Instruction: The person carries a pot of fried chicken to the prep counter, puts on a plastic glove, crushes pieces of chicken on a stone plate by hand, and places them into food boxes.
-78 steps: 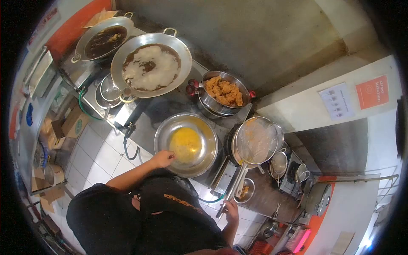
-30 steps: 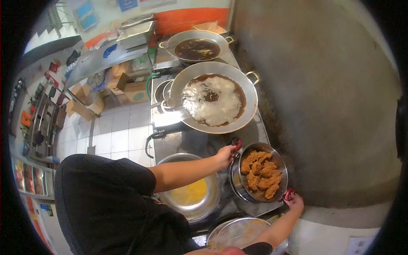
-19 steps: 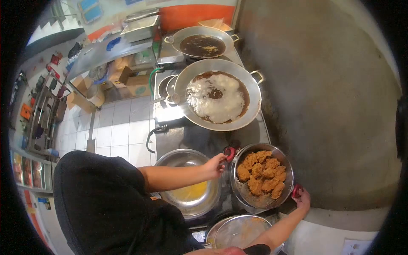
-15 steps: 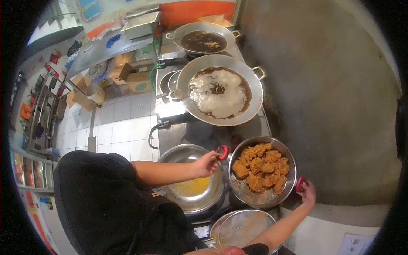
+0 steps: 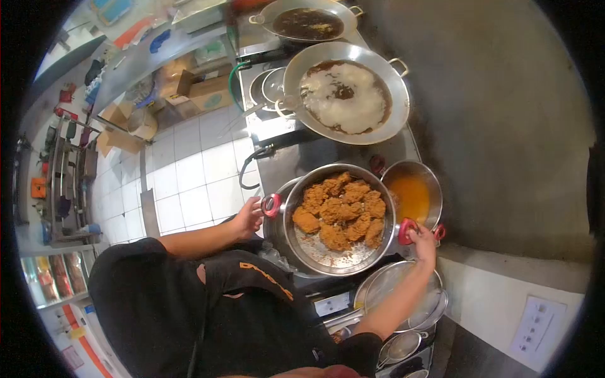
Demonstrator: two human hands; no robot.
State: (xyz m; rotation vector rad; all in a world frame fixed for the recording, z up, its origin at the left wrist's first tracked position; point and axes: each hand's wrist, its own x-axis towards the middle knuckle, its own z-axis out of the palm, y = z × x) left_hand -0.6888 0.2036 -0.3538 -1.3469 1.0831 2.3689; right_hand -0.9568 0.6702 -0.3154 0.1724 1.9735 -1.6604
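Observation:
Both my hands grip a steel pot by its red side handles. My left hand closes on the left handle, and my right hand is wrapped round the right one. Several pieces of brown, crumbed fried chicken lie inside, with part of the speckled bottom showing. The pot is above a wide steel basin, which it mostly hides; whether they touch I cannot tell. Just right of it stands a smaller-looking red-handled pot with orange-yellow liquid, partly covered by the held pot.
Beyond the hands, a large wok holds foaming oil. A second wok with dark oil stands farther back. A mesh strainer lies near my right forearm. A wall rises along the right; tiled floor is left.
Both hands have moved the chicken pot leftward, from beside the basin to above it. The pot of orange-yellow liquid has come into view on the right. The camera view has shifted.

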